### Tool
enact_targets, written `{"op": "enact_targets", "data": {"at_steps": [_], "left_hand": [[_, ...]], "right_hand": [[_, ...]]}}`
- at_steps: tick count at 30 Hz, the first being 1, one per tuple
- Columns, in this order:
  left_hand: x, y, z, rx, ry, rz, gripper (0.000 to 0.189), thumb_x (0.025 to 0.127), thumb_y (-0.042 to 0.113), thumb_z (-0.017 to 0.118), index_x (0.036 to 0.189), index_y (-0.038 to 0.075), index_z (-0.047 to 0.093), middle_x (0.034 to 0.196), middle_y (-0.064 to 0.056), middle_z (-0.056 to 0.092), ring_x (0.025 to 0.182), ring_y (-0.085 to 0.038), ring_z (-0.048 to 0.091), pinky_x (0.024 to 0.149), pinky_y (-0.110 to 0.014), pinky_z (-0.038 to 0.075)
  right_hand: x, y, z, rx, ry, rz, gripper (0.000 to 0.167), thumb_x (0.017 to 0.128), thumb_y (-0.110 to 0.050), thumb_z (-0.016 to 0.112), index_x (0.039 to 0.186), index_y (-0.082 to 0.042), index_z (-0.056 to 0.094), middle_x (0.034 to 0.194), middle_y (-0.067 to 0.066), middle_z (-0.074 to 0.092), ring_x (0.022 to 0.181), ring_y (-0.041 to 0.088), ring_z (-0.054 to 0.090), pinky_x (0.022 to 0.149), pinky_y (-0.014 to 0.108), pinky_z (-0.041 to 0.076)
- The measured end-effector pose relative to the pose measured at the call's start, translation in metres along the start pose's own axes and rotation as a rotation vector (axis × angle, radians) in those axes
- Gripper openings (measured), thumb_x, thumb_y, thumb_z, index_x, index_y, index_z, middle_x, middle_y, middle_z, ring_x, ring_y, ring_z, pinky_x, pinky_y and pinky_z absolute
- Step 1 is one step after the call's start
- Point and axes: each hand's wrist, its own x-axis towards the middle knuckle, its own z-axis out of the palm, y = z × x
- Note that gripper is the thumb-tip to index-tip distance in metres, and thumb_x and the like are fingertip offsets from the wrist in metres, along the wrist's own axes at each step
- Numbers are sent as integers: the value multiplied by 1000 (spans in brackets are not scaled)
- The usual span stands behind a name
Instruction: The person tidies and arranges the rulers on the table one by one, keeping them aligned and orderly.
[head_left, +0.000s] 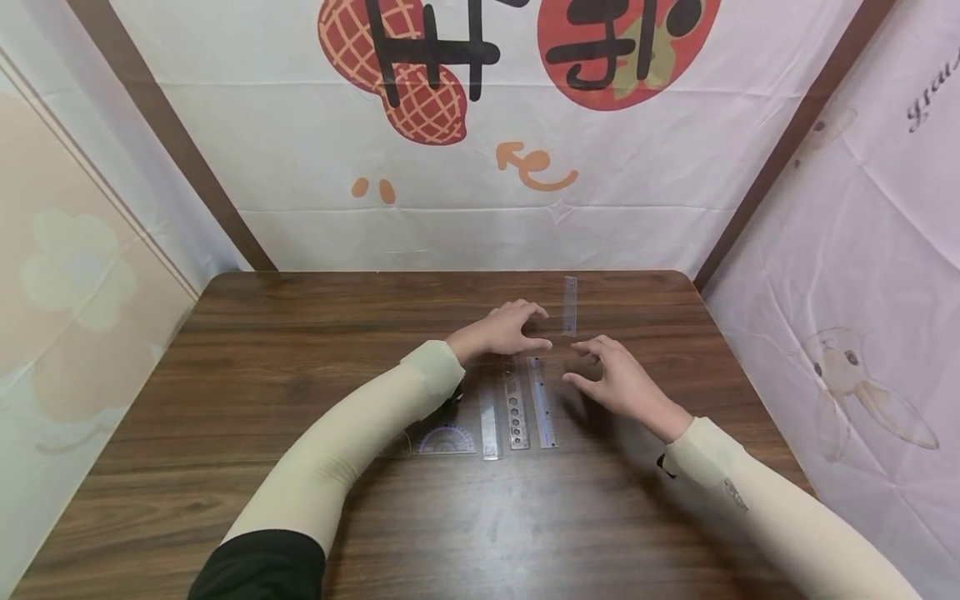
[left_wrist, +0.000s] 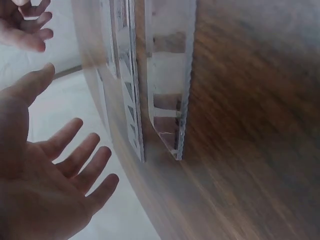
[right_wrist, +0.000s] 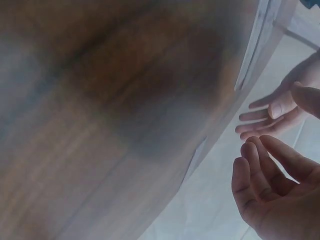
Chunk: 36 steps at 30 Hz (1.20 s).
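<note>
My left hand (head_left: 513, 327) hovers over the far ends of several clear plastic rulers, fingers spread and slightly bent, holding nothing. My right hand (head_left: 618, 383) hangs to their right with loosely curved fingers and an empty palm. Between the hands' near sides lie, side by side, a plain clear ruler (head_left: 489, 429), a stencil ruler (head_left: 516, 412) with cut-out shapes and a ruler with blue markings (head_left: 543, 404). A short clear ruler (head_left: 570, 307) lies beyond the hands. In the left wrist view, a wavy-edged ruler (left_wrist: 170, 75) is closest to the camera.
Left of the rulers lies a clear piece with a protractor scale (head_left: 445, 440), partly hidden under the left forearm. Everything is on a brown wood-grain table (head_left: 300, 308). Printed cloth (head_left: 480, 233) hangs behind its back edge, with more cloth on both sides.
</note>
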Motion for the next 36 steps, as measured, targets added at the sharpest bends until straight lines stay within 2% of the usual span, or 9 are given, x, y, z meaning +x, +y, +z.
{"op": "enact_targets", "data": {"at_steps": [4, 10, 17, 26, 36], "left_hand": [[7, -3, -2, -9, 2, -13, 67, 106, 47, 67, 159, 12, 48, 164, -15, 43, 153, -38, 38, 125, -62, 27], [16, -4, -8, -16, 14, -39, 70, 106, 50, 66, 161, 12, 45, 165, -14, 42, 155, -35, 37, 127, -56, 27], [26, -4, -9, -31, 37, -55, 68, 107, 44, 67, 162, 12, 44, 165, -15, 42, 155, -36, 36, 127, -57, 26], [36, -14, -12, -25, 54, -66, 69, 107, 45, 66, 163, 12, 43, 164, -16, 43, 152, -38, 38, 125, -58, 28], [48, -20, -10, -38, 94, -75, 66, 108, 44, 65, 163, 13, 44, 163, -15, 44, 153, -37, 38, 126, -56, 28]], "right_hand": [[12, 6, -2, 0, 2, 19, 59, 97, -32, 83, 140, 4, 66, 126, 21, 67, 111, 37, 64, 90, 54, 54], [28, 13, -1, 4, -4, 58, 60, 97, -33, 83, 141, 5, 65, 132, 24, 64, 114, 40, 62, 94, 55, 53], [43, 20, -1, -19, -9, 121, 66, 99, -35, 81, 143, 9, 60, 137, 27, 62, 125, 45, 57, 102, 59, 50], [63, 29, 0, -54, -18, 167, 68, 99, -36, 81, 143, 12, 59, 138, 29, 61, 128, 46, 55, 105, 59, 47], [81, 40, 6, -89, -87, 248, 74, 101, -44, 77, 146, 12, 57, 144, 31, 55, 138, 49, 49, 116, 61, 41]]}}
